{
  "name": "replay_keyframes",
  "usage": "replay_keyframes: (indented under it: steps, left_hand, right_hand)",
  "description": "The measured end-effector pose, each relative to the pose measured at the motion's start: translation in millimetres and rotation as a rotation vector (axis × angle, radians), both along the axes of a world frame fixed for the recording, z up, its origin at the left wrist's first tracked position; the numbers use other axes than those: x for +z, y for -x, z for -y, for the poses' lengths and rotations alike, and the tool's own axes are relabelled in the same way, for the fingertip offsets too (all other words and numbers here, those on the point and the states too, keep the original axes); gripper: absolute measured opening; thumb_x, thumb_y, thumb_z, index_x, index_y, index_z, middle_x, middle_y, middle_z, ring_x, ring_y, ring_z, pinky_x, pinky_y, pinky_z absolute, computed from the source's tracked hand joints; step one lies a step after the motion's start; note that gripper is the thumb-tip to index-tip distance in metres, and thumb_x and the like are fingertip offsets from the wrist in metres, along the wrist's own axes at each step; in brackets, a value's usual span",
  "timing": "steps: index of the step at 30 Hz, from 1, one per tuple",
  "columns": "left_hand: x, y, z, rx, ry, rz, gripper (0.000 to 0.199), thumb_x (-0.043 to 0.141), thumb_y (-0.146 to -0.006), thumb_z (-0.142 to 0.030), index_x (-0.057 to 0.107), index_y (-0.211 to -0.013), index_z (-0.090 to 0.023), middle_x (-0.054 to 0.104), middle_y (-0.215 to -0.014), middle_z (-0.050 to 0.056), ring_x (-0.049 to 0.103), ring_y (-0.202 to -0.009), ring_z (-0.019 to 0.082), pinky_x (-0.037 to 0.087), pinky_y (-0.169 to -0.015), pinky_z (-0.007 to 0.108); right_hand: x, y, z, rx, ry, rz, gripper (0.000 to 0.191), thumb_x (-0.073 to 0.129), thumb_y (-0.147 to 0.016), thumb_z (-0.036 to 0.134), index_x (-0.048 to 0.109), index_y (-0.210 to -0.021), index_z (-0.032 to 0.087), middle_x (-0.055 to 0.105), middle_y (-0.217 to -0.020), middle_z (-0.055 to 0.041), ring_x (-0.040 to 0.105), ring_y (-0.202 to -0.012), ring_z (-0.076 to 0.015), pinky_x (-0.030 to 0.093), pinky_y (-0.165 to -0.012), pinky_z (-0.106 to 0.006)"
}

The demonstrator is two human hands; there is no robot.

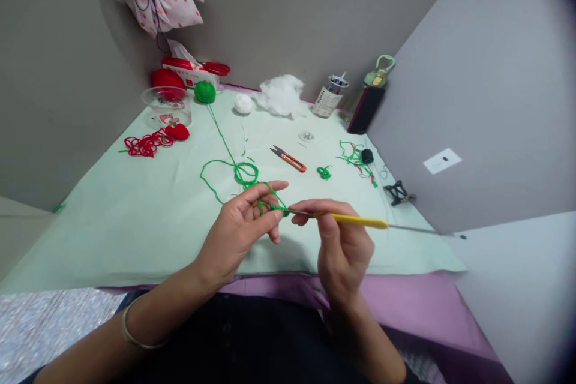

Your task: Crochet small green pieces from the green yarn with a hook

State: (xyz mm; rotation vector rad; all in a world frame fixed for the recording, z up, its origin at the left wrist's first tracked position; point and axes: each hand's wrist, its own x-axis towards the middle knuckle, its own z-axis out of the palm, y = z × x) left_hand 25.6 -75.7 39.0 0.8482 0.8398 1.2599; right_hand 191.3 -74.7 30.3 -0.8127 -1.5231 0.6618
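My right hand (344,240) grips a crochet hook by its yellow handle (355,219). The hook's thin metal tip reaches left to a small green crochet piece (284,210). Between the thumb and fingers of my left hand (243,222) that piece is pinched, and green yarn (274,192) runs over the raised index finger. From there the yarn loops across the table and leads back to a green yarn ball (205,92). The stitches at the hook tip are too small to make out.
Orange-handled thread snips (288,159) lie beyond my hands, near a small green yarn bundle (324,172). At the left are red yarn (150,143) and a clear plastic bowl (168,109). White stuffing (281,96), a pen jar (330,97) and a phone (366,109) stand along the back.
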Motion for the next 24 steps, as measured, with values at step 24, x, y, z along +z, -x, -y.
replay_keyframes:
  steps: [24]
  left_hand:
    - [1.2, -0.5, -0.5, 0.025, -0.053, -0.023, 0.034, 0.083, -0.086, -0.021, 0.078, -0.12, -0.022, 0.063, -0.087, -0.003, 0.063, -0.065, 0.009, 0.058, -0.072, 0.026]
  right_hand:
    - [-1.5, 2.1, 1.0, -0.028, -0.16, 0.072, 0.029, 0.052, -0.105, 0.014, 0.073, -0.119, 0.029, 0.079, -0.1, -0.0028, 0.073, -0.079, -0.0175, 0.06, -0.071, -0.036]
